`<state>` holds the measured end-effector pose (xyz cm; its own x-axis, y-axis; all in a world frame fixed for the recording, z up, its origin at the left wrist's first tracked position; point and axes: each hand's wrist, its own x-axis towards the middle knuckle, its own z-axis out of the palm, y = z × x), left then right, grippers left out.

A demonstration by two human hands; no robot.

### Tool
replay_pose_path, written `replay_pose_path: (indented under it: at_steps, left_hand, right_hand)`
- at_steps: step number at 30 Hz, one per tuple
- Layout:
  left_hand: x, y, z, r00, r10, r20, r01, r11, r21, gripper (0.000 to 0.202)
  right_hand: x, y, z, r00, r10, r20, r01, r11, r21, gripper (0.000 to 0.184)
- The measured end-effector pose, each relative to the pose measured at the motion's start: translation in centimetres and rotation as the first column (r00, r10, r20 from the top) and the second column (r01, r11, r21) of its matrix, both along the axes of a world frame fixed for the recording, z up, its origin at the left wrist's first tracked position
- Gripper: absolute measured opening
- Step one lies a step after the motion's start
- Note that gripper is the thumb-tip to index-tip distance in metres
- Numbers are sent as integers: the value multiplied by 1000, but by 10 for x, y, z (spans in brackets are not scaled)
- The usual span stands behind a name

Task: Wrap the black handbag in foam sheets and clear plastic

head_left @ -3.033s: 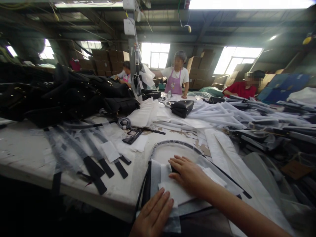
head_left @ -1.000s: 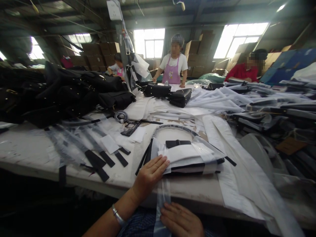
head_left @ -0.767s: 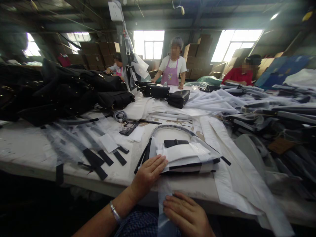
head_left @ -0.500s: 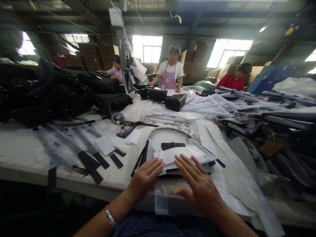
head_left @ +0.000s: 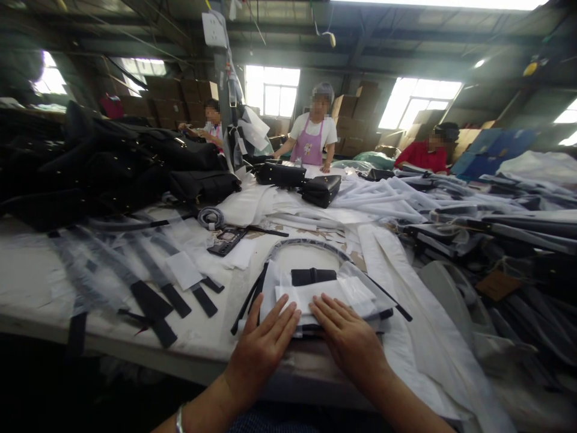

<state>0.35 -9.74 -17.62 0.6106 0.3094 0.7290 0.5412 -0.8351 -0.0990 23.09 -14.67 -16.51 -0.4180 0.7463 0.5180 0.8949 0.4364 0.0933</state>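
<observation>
Where flat, hands on paper

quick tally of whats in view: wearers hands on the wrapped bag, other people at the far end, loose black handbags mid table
wearer's hands on the wrapped bag: 2, left hand and right hand, both flat
other people at the far end: 3, purple apron, red top, one behind the post
loose black handbags mid table: 2
total: 7
</observation>
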Motion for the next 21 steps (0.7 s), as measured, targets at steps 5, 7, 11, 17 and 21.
replay_pose_path:
  at_steps: [5, 7, 11, 17, 21]
  left_hand:
    - [3, -1, 4, 991, -13, -131, 20, 999, 47, 43]
    - [2, 1, 4, 989, -36, -144, 42, 998, 40, 43]
    - [-2, 4, 0, 992, -86, -91, 87, 996, 6, 39]
    - [-4, 4, -5, 993, -99, -70, 96, 995, -39, 38]
    - [-3, 5, -5, 992, -103, -79, 99, 994, -55, 40]
  right_hand:
    - [-2, 2, -2, 1000, -11, -23, 11, 1000, 10, 37]
    - [-3, 2, -1, 999, -17, -35, 18, 1000, 18, 36]
    - [-4, -9, -1, 998, -2, -59, 5, 999, 50, 39]
    - [-24, -56, -30, 970, 244, 9, -243, 960, 139, 39]
    - [-50, -59, -55, 965, 264, -4, -258, 946, 198, 38]
